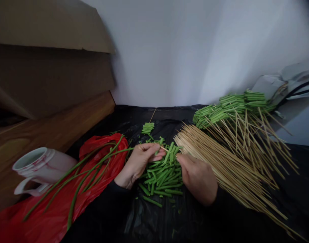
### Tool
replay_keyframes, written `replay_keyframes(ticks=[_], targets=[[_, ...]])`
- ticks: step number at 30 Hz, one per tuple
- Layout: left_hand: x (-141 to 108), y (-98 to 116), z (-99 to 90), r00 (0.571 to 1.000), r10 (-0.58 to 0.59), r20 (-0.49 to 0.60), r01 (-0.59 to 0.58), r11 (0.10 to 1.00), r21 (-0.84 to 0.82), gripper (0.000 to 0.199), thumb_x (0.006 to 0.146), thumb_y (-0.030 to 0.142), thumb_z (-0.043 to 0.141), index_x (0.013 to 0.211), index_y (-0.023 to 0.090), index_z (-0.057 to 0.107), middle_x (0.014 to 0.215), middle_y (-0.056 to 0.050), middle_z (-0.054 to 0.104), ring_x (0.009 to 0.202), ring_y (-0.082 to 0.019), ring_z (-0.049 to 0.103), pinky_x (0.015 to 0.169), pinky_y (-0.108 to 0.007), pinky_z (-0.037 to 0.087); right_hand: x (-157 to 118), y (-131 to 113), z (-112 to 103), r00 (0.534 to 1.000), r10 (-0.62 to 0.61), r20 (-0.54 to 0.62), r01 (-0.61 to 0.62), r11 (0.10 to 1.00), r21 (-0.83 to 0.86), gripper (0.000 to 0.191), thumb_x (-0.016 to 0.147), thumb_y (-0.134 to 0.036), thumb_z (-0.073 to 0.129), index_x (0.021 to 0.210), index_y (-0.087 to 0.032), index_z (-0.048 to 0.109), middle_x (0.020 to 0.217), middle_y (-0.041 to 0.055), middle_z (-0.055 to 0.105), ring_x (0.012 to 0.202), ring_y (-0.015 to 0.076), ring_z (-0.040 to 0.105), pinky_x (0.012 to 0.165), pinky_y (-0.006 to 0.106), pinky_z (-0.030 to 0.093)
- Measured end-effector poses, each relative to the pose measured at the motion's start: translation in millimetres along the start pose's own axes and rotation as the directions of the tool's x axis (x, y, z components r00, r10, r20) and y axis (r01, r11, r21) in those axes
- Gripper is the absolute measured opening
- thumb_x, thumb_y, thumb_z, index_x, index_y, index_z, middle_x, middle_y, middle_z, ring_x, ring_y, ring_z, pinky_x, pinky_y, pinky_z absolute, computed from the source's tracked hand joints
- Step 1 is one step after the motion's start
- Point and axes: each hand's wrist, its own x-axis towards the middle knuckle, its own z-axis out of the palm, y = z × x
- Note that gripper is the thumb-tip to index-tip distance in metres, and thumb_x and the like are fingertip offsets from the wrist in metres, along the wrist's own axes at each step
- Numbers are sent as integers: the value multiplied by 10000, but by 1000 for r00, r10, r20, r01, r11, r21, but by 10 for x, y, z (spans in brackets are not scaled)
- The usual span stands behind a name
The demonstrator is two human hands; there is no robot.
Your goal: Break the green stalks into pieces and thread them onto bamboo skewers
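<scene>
My left hand (146, 155) pinches a thin bamboo skewer (164, 148) between thumb and fingers. Several cut green bean pieces (171, 152) sit side by side across that skewer. Closed at the other end of the row is my right hand (198, 175), its thumb and forefinger pinched on the skewer's end; the exact grip is partly hidden. Under both hands lies a loose pile of cut green bean pieces (163, 182) on black plastic sheeting (144, 222). Beyond them rests one skewer threaded with bean pieces (147, 128).
To the right lies a thick bundle of bare bamboo skewers (220, 158), with stacked bean skewers (230, 106) behind. A red plastic bag (99, 179) with long uncut beans (80, 199) lies left, beside a white pitcher (47, 168). A cardboard box (50, 74) stands back left.
</scene>
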Motion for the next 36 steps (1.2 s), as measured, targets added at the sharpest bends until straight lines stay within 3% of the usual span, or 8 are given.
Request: replay_keyframes(ticks=[6,12,15,19,22,25,29,36], targets=[[-41,-45,89,998,34,53,-34,999,4,270,632,369,868,739,141,772,678,6,699,593,-79,605,635,-202,541,46,-45,-33,999,-3,-38,3,1000,12,305,915,-92,402,1020,-151,683,816,63,715,681,182,665,603,288,407],[-44,-4,54,995,-14,101,15,1000,-12,358,640,436,854,819,137,770,744,-38,739,659,-121,661,677,-237,557,39,1,-19,998,-7,-60,10,999,39,313,945,-107,391,1045,-148,685,832,68,725,722,174,680,641,267,439],[-15,49,-14,999,23,43,-23,1000,13,446,651,500,830,884,126,762,808,-89,761,722,-170,703,714,-277,568,53,69,-35,994,4,-105,1,999,47,293,958,-126,405,1043,-149,685,855,69,733,746,172,685,651,260,441],[34,181,-187,976,204,-78,-190,969,156,398,685,478,810,843,116,756,818,-102,760,742,-183,703,740,-285,552,87,135,-71,989,15,-146,-13,1000,14,250,966,-154,441,1017,-141,686,865,70,737,747,169,685,650,260,439],[52,282,-324,937,330,-113,-274,896,349,305,689,424,806,759,134,742,731,-61,734,683,-162,662,682,-253,507,96,142,-74,989,15,-150,-16,1000,-5,257,966,-156,434,1050,-137,677,887,70,737,756,175,685,647,271,442],[59,324,-412,924,377,-64,-266,754,600,229,689,369,789,698,147,733,660,-33,699,611,-143,591,599,-238,433,86,131,-58,991,11,-136,-12,1000,-2,268,968,-160,428,1071,-139,675,897,68,736,767,180,688,657,276,447],[73,276,-447,937,346,48,-239,536,810,172,692,337,750,688,164,753,681,-34,704,637,-166,573,602,-260,400,74,119,-45,992,8,-122,-9,1000,-11,262,974,-174,438,1064,-144,682,896,66,735,779,185,692,660,279,443],[81,206,-499,956,203,210,-274,372,887,194,677,342,761,780,177,758,784,-41,662,722,-183,580,637,-266,410,80,108,-59,991,10,-133,-12,1000,-11,258,970,-174,443,1052,-151,687,892,62,740,757,175,686,637,279,427]])
